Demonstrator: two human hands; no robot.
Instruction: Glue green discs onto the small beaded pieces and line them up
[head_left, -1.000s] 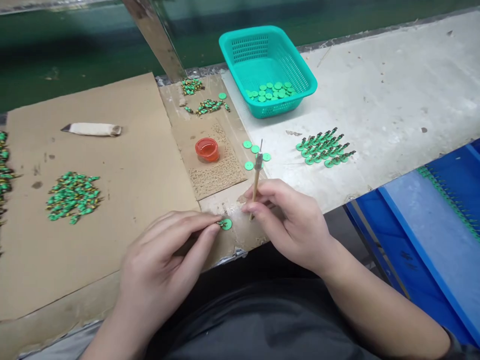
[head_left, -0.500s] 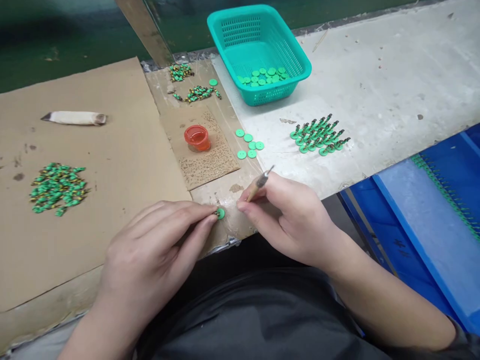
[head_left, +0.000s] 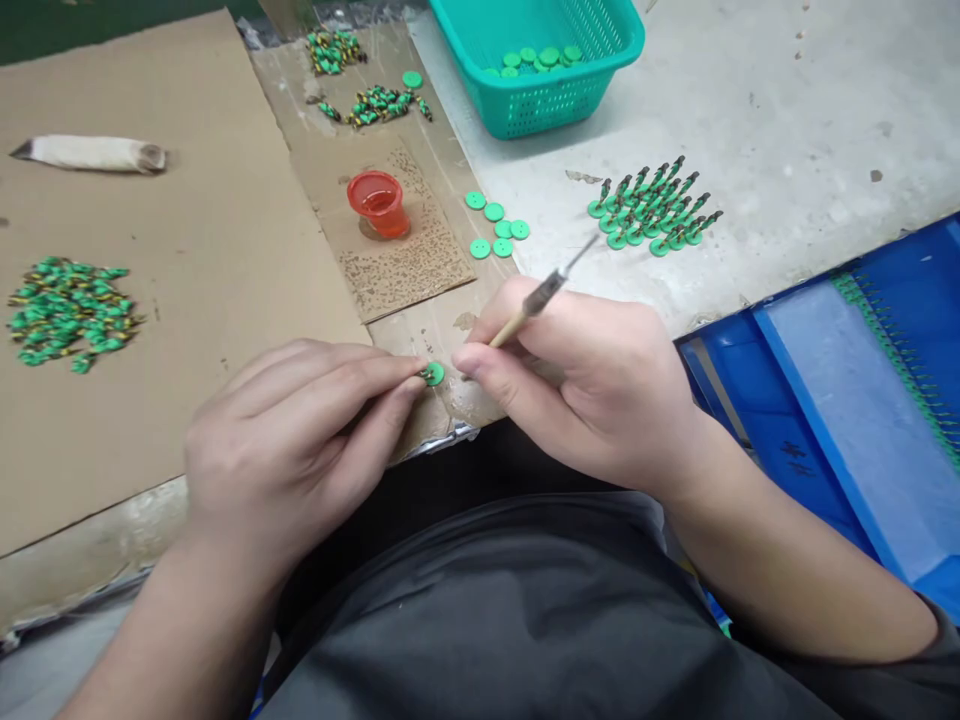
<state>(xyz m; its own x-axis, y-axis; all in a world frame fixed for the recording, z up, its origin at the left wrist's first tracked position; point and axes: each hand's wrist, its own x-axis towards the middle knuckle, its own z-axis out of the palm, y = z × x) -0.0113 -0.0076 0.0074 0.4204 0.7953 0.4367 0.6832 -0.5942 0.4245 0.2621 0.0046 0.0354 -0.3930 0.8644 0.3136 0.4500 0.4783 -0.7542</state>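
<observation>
My left hand (head_left: 307,420) is closed, thumb and forefinger pinching a small green figurine at its round green base (head_left: 433,374). Most of the figurine is hidden by the fingertips. Just to the right, my right hand (head_left: 585,380) grips a thin wooden-handled tool (head_left: 544,292) like a pen. Its dark collar and fine, needle-like tip point up and away to the right, and its lower end disappears near the fingertips. Several loose green discs (head_left: 502,229) with small holes lie beyond my right hand. Farther right, a group of figurines (head_left: 652,215) stands upright on green discs.
A red cup (head_left: 377,205) with liquid stands on a speckled cardboard piece (head_left: 420,270). Behind it are small figurine piles (head_left: 379,104) and a teal basket (head_left: 540,105) holding discs. At left lie a larger pile (head_left: 71,312) and a wrapped, pointed stick (head_left: 94,153). Blue trays (head_left: 847,420) sit at right.
My view has tipped down, so the table items sit higher in the picture. My right hand has turned the tool, showing more of its handle and tip. My left hand keeps its pinch.
</observation>
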